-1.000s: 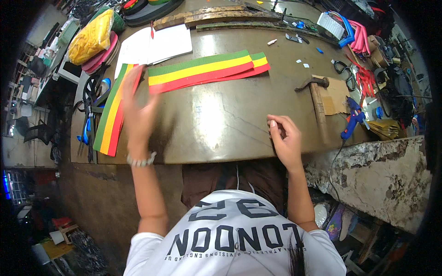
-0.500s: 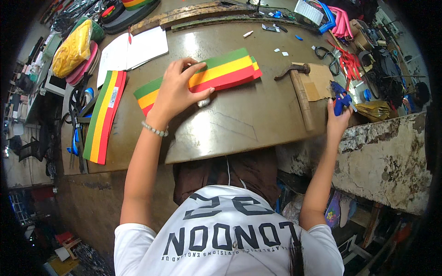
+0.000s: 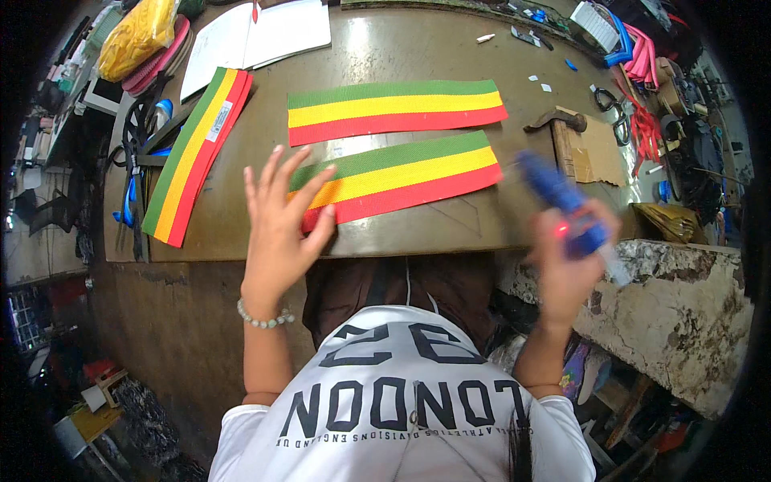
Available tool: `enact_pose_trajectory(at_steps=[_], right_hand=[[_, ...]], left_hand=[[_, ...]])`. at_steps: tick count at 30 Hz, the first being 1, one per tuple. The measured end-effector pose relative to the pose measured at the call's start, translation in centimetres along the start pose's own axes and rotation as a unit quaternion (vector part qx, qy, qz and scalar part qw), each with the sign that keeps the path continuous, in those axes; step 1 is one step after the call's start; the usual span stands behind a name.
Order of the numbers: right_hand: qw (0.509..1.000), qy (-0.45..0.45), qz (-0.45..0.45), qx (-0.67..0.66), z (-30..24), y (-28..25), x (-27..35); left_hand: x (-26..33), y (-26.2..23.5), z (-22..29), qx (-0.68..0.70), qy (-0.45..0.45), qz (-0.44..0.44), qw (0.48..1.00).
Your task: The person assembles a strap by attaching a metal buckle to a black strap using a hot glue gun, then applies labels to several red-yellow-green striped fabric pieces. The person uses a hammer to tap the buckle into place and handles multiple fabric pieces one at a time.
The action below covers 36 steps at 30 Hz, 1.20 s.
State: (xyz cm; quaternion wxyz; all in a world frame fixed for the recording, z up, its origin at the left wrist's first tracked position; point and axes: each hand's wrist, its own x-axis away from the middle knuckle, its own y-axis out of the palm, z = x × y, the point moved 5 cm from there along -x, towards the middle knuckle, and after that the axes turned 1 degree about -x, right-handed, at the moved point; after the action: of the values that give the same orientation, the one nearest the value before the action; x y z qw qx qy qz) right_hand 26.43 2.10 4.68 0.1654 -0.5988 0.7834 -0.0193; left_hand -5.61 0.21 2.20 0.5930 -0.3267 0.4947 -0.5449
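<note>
Two green, yellow and red striped strips of webbing lie one behind the other on the table (image 3: 385, 241). At the left end of the nearer strip (image 3: 409, 177), my left hand (image 3: 279, 233) rests with its fingers spread. The farther strip (image 3: 393, 112) lies just behind it, untouched. My right hand (image 3: 562, 269) is wrapped round a blue glue gun (image 3: 552, 185), blurred by motion, with a red light glowing on it. The gun's front end points toward the strips' right ends. A third striped strip (image 3: 189, 169), with a white label, lies slanted on the left.
A hammer (image 3: 564, 145) lies on a piece of cardboard (image 3: 598, 153) right of the strips. Scissors (image 3: 617, 116) and red straps (image 3: 645, 132) sit farther right. An open notebook (image 3: 289, 32) and a yellow bag (image 3: 138, 40) are at the far left.
The two strips, stacked under my left hand before, now lie apart. My left hand has shifted nearer and spread its fingers. My right hand has lifted the glue gun from the right leftward.
</note>
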Motion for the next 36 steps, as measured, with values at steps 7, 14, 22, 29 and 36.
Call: enact_pose_trajectory(at_steps=[7, 14, 22, 29, 36], right_hand=[[0.945, -0.205, -0.25, 0.042, -1.9, 11.6, 6.7], [0.92, -0.192, -0.331, 0.084, -1.8, 13.5, 7.3], [0.936, -0.177, -0.29, 0.094, -1.9, 13.1, 6.8], [0.943, -0.149, -0.262, 0.142, -1.3, 10.7, 5.9], [0.945, -0.239, -0.135, 0.177, -3.0, 8.5, 3.0]], left_hand=[[1.9, 1.9, -3.5, 0.042, -0.026, -0.001, 0.999], [1.7, 1.8, -3.5, 0.038, -0.024, -0.003, 0.999], [1.8, 2.0, -3.5, 0.032, -0.024, 0.005, 0.999], [1.5, 1.9, -3.4, 0.027, -0.031, -0.01, 0.999], [0.0, 1.8, -3.4, 0.047, -0.016, -0.012, 0.999]])
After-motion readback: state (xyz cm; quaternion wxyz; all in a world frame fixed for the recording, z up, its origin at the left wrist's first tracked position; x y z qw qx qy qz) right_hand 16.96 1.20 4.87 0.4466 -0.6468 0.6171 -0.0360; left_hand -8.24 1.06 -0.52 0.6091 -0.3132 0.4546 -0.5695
